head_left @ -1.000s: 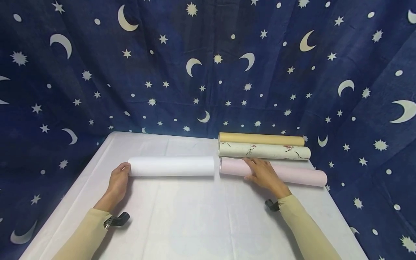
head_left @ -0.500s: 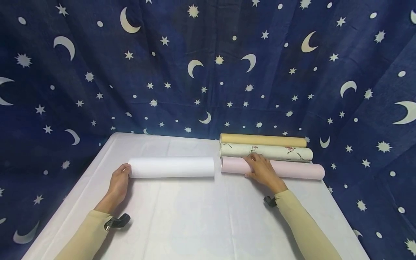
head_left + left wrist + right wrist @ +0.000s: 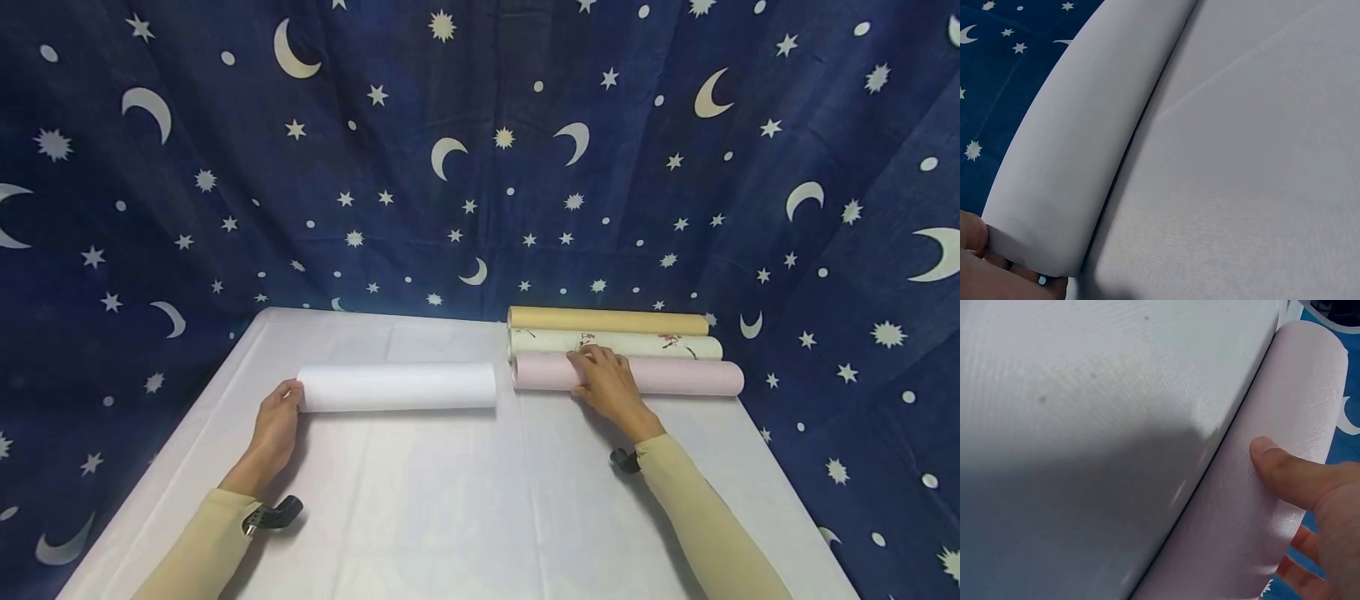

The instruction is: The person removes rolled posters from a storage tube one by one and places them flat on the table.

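Observation:
My left hand [image 3: 276, 423] pinches the left end of a white roll of wallpaper [image 3: 397, 387] lying crosswise on the table. In the left wrist view the thumb [image 3: 971, 232] is at the roll's end edge, with other fingers tucked at its open end. At the right, my right hand [image 3: 611, 387] grips a pink roll of wallpaper [image 3: 690, 377] left of its middle. The right wrist view has the thumb [image 3: 1279, 465] on the embossed surface and fingertips round the far side. Right behind the pink roll lies a cream roll with red blossoms [image 3: 637, 344].
A yellow roll [image 3: 607, 320] lies behind the blossom roll, along the back edge of the white-covered table [image 3: 450, 500]. Dark blue cloth with moons and stars [image 3: 412, 100] hangs behind and at both sides. A narrow gap separates the white roll from the pink one.
My right hand has moved the pink roll back against the blossom roll. Its right end has swung away from me, so it now lies nearly parallel. The left hand and white roll have stayed put.

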A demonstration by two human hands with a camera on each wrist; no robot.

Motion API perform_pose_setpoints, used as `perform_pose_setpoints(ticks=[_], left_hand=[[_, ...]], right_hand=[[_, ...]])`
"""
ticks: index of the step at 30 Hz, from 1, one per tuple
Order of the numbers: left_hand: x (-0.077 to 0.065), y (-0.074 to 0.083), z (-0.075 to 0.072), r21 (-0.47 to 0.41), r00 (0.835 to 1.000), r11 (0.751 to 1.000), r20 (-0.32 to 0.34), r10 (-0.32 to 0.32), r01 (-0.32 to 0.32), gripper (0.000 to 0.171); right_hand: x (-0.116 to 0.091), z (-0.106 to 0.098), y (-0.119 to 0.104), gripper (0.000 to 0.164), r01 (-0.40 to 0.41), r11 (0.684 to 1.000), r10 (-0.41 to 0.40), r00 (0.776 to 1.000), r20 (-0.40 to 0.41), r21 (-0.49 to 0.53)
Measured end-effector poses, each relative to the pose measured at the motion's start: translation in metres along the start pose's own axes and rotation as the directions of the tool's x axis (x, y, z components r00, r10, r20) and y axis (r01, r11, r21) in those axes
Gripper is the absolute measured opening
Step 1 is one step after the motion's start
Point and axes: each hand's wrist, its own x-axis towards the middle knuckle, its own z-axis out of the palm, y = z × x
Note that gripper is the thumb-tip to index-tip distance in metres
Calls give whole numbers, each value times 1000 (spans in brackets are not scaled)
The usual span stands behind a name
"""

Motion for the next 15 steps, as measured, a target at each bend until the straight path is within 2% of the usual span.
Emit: perform_pose_setpoints(ticks=[7,12,15], left_hand=[[-3,4,4,-28,999,999,28,20,-19,54],[-10,14,12,-42,997,998,48,58,-56,55],[-14,23,18,-63,995,995,64,79,-75,56]], right_hand=[[-9,-8,-8,61,38,999,-39,998,-52,-16],[-18,-21,-27,60,99,994,-104,988,-116,-49],[-23,-31,-42,57,139,989,-148,974,-172,-58]])
